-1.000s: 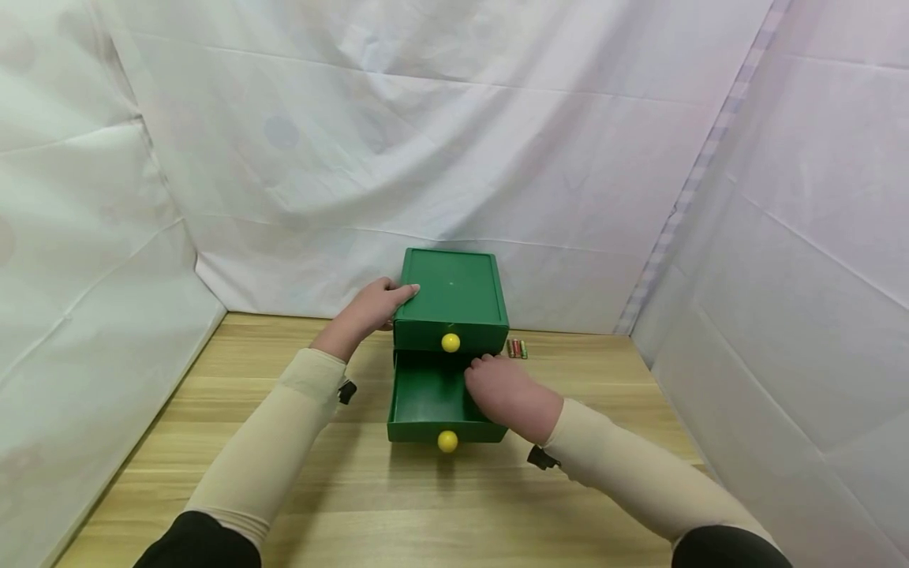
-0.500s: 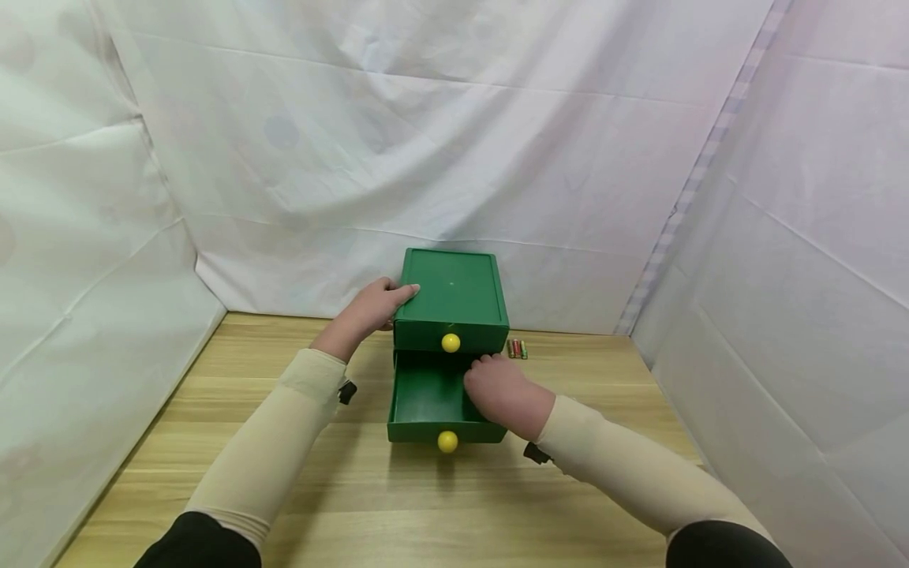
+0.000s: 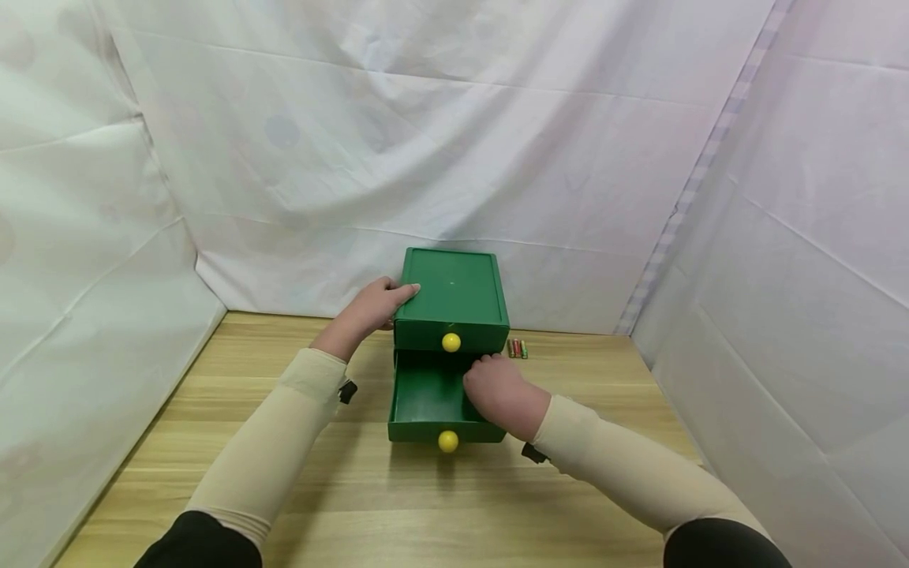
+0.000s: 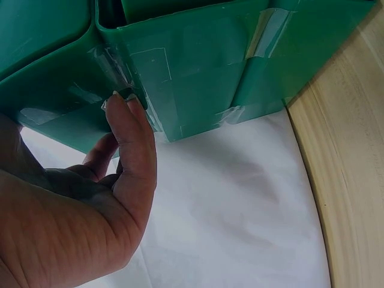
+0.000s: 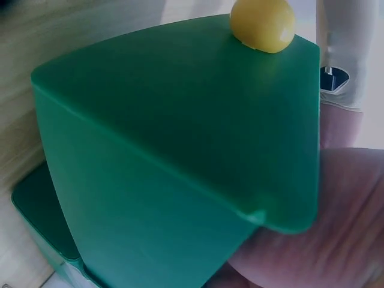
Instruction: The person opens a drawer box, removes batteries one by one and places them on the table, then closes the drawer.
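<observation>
A green two-drawer cabinet [image 3: 452, 288] stands at the back of the table. Its lower drawer [image 3: 429, 390] is pulled out, while the upper drawer [image 3: 419, 337] is in. My left hand [image 3: 371, 308] grips the cabinet's left side, thumb on the top edge; in the left wrist view, curled fingertips [image 4: 123, 105] press the green side wall near clear tape. My right hand [image 3: 503, 392] reaches over the right wall of the lower drawer, knuckles just below the upper drawer. Its fingers are hidden inside, so I cannot tell whether they hold anything.
Small battery-like cylinders [image 3: 517, 349], red and green, lie on the wooden table [image 3: 341, 505] right of the cabinet. Yellow round knobs [image 3: 448, 441] stick out from both drawer fronts. White cloth [image 3: 454, 142] encloses the back and sides.
My right hand and forearm have shifted very slightly to the left, the hand staying in the lower drawer. The left hand and cabinet have stayed nearly still.
</observation>
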A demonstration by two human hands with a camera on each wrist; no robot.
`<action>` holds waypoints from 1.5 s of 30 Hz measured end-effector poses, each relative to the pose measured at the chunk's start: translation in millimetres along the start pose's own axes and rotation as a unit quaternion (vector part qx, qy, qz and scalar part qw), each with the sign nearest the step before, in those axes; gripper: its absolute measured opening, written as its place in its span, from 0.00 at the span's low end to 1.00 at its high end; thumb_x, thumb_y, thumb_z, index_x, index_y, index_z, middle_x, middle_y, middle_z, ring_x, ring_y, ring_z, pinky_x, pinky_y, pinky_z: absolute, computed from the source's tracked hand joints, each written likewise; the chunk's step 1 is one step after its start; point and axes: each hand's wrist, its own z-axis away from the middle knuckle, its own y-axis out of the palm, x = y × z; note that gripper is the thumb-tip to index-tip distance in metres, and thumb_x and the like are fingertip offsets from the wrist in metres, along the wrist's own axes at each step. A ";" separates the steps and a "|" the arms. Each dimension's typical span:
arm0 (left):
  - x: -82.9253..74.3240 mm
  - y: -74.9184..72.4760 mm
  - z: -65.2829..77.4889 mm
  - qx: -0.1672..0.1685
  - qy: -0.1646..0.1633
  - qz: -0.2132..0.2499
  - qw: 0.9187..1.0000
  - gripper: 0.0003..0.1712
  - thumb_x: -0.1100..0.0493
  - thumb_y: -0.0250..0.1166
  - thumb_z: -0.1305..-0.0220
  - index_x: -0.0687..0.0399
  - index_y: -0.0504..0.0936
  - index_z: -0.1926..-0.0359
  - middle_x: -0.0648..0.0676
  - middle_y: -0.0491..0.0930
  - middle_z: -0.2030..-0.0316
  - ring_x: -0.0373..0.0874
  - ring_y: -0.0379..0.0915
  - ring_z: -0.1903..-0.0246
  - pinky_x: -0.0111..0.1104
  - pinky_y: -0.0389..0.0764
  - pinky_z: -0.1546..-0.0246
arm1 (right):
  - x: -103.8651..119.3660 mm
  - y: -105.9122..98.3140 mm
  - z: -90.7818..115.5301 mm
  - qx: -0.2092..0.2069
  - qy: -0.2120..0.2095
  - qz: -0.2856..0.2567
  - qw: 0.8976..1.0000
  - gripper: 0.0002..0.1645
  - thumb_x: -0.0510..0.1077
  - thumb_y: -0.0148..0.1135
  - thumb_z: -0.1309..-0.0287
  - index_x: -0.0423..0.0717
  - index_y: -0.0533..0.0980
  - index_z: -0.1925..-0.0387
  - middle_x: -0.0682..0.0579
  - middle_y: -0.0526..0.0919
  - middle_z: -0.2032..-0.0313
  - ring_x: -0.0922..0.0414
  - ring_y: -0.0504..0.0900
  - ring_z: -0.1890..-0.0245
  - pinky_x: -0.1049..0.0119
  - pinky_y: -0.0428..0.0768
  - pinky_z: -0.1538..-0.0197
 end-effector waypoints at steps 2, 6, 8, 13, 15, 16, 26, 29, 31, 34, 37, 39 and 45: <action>-0.1 0.1 -0.3 0.000 -0.001 -0.001 1.000 0.45 0.29 0.58 0.18 0.63 0.67 0.24 0.65 0.76 0.37 0.60 0.79 0.40 0.58 0.81 0.33 | 1.0 1.1 -1.1 0.004 0.005 0.001 1.000 0.15 0.41 0.75 0.27 0.51 0.85 0.74 0.54 0.85 0.71 0.55 0.80 0.68 0.64 0.80 0.61; -0.1 -0.1 -0.4 0.001 -0.002 -0.004 1.000 0.45 0.29 0.58 0.18 0.63 0.67 0.24 0.65 0.76 0.36 0.60 0.79 0.40 0.56 0.82 0.34 | 3.3 2.3 -3.0 0.009 0.012 0.006 1.000 0.14 0.40 0.74 0.27 0.52 0.86 0.73 0.54 0.85 0.71 0.55 0.80 0.67 0.64 0.81 0.60; 0.0 -0.1 -0.1 0.001 -0.001 -0.002 1.000 0.46 0.29 0.58 0.18 0.63 0.67 0.24 0.65 0.76 0.36 0.60 0.79 0.40 0.56 0.82 0.34 | 4.3 1.7 -3.4 0.014 0.014 0.011 1.000 0.14 0.40 0.74 0.27 0.52 0.86 0.73 0.54 0.85 0.72 0.55 0.79 0.67 0.65 0.81 0.59; -0.7 0.4 0.5 0.001 0.003 -0.001 1.000 0.46 0.29 0.58 0.18 0.63 0.67 0.23 0.65 0.76 0.36 0.60 0.79 0.39 0.59 0.80 0.32 | 5.6 0.6 -4.6 0.025 0.016 0.024 0.999 0.14 0.41 0.73 0.26 0.51 0.86 0.73 0.54 0.85 0.72 0.56 0.78 0.68 0.65 0.81 0.59; -0.8 0.4 0.3 0.001 0.004 -0.003 1.000 0.47 0.29 0.58 0.19 0.63 0.66 0.22 0.65 0.76 0.36 0.60 0.79 0.39 0.59 0.80 0.32 | 5.6 0.8 -5.4 0.026 0.016 0.027 0.999 0.14 0.41 0.73 0.26 0.51 0.86 0.72 0.54 0.85 0.71 0.56 0.78 0.68 0.65 0.81 0.59; -0.7 0.2 -0.1 0.001 0.004 -0.004 1.000 0.47 0.28 0.58 0.19 0.63 0.66 0.22 0.65 0.76 0.36 0.60 0.79 0.39 0.59 0.80 0.32 | 5.6 1.1 -5.8 0.027 0.015 0.028 0.999 0.13 0.41 0.73 0.26 0.51 0.86 0.71 0.54 0.85 0.71 0.56 0.78 0.68 0.64 0.81 0.59; 0.3 -0.1 -1.2 0.001 0.002 -0.007 1.000 0.48 0.28 0.58 0.19 0.62 0.66 0.21 0.65 0.76 0.35 0.59 0.79 0.39 0.55 0.83 0.35 | 4.9 2.8 -8.1 0.029 0.013 0.032 0.999 0.14 0.41 0.72 0.25 0.51 0.86 0.72 0.53 0.84 0.71 0.55 0.79 0.67 0.64 0.81 0.59; 0.7 -0.3 -1.6 0.001 0.003 -0.008 1.000 0.47 0.28 0.58 0.19 0.62 0.67 0.22 0.65 0.76 0.35 0.59 0.79 0.39 0.56 0.82 0.35 | 3.9 5.4 -8.2 0.022 0.009 0.030 0.999 0.14 0.40 0.73 0.26 0.51 0.85 0.72 0.53 0.83 0.72 0.55 0.79 0.68 0.64 0.81 0.60; 1.1 -0.3 -1.8 0.001 0.003 -0.008 1.000 0.47 0.28 0.58 0.19 0.62 0.67 0.23 0.64 0.76 0.36 0.60 0.79 0.40 0.56 0.83 0.35 | 3.2 7.8 -7.6 0.008 0.005 0.030 1.000 0.15 0.40 0.74 0.27 0.51 0.84 0.73 0.53 0.83 0.72 0.55 0.79 0.68 0.64 0.81 0.60; 1.3 -0.3 -2.2 0.001 0.002 -0.008 1.000 0.46 0.28 0.58 0.19 0.62 0.67 0.23 0.64 0.76 0.37 0.60 0.79 0.40 0.56 0.82 0.35 | 1.9 12.7 -7.4 -0.009 -0.001 0.032 0.999 0.16 0.40 0.74 0.27 0.51 0.83 0.74 0.53 0.83 0.72 0.54 0.79 0.68 0.64 0.81 0.60; 1.1 -0.5 -2.5 0.002 0.002 -0.007 1.000 0.46 0.28 0.58 0.19 0.63 0.67 0.24 0.65 0.76 0.36 0.60 0.79 0.40 0.58 0.82 0.34 | 0.7 16.3 -6.5 -0.027 -0.005 0.031 0.999 0.17 0.39 0.74 0.27 0.50 0.82 0.75 0.53 0.83 0.72 0.54 0.80 0.68 0.64 0.82 0.60; 0.8 -0.7 -2.4 0.004 0.002 -0.004 1.000 0.46 0.29 0.58 0.19 0.63 0.67 0.24 0.65 0.76 0.36 0.61 0.79 0.39 0.59 0.81 0.33 | -0.4 17.8 -6.2 -0.029 -0.008 0.032 0.999 0.17 0.39 0.74 0.27 0.50 0.82 0.75 0.53 0.83 0.72 0.54 0.80 0.68 0.64 0.82 0.60; 0.1 -1.0 -1.5 0.006 -0.001 0.003 1.000 0.46 0.29 0.58 0.18 0.63 0.66 0.23 0.65 0.75 0.35 0.61 0.78 0.38 0.59 0.80 0.32 | -4.2 17.2 -3.8 -0.044 -0.023 0.028 0.998 0.12 0.40 0.76 0.28 0.50 0.84 0.70 0.53 0.83 0.69 0.55 0.81 0.67 0.64 0.83 0.60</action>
